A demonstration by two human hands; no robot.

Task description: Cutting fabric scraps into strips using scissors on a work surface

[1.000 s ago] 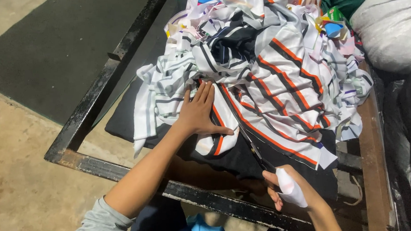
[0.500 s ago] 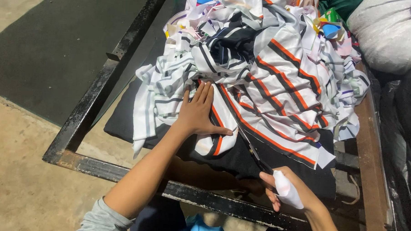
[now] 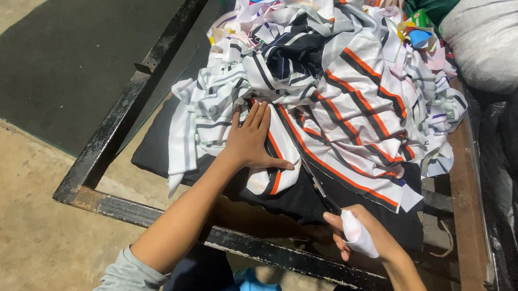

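A black metal-framed table (image 3: 113,140), rusty along its near rail, stands on a pale concrete floor (image 3: 21,223) beside a dark mat (image 3: 55,58), and it carries a black cloth (image 3: 291,201) under a heap of striped fabric pieces (image 3: 341,91) in white, black and orange. The left hand (image 3: 252,140) lies flat on the near edge of the heap, its fingers spread wide and pressing the cloth down. The right hand (image 3: 362,235) has its fingers closed around the white-wrapped handles of scissors (image 3: 318,185) whose blades lie along the edge of a striped piece, and a white sack (image 3: 492,39) sits at the far right.
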